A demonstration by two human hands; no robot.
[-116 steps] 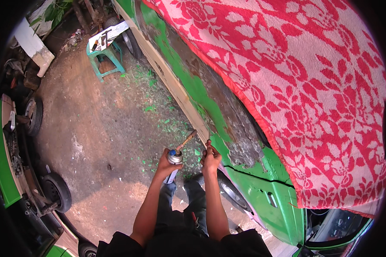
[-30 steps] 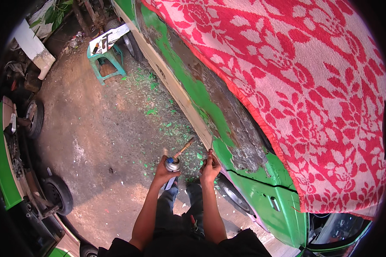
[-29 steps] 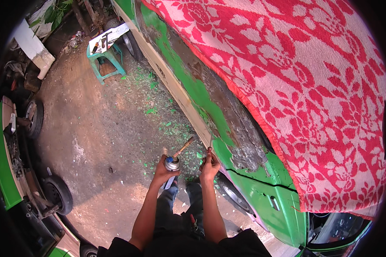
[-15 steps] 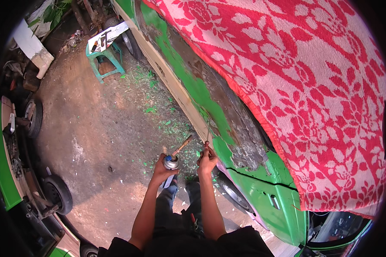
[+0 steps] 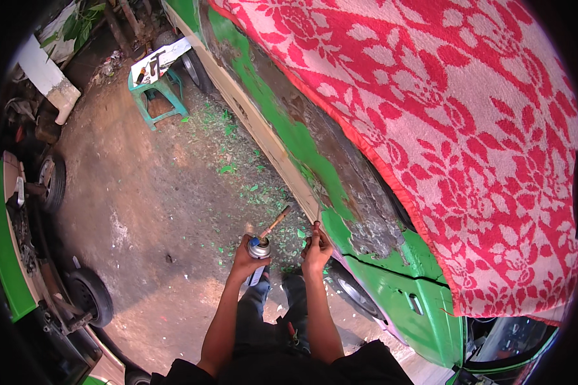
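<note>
The silver-topped, blue-collared gas-can blowtorch (image 5: 257, 251) is sitting slightly farther back from the flaking green metal car side (image 5: 321, 163) than in the earliest frame.

The bare left hand (image 5: 241, 262) is wrapping around the can, thumb crossing its front; the bare right hand (image 5: 316, 252) is pinching the reddish handle of a slim, thin-shafted metal tool (image 5: 316, 226), also lying a little nearer the camera wearer than half a second ago. The blowtorch's brown-gold burner tube (image 5: 275, 222) is pointing forward and rightward, its long axis running diagonally from the can's top toward the beige lower strip (image 5: 284, 160) of the car. The tool's shaft is pointing nearly straight forward, its tip overlapping the car side; whether it is touching, I cannot tell.
</note>
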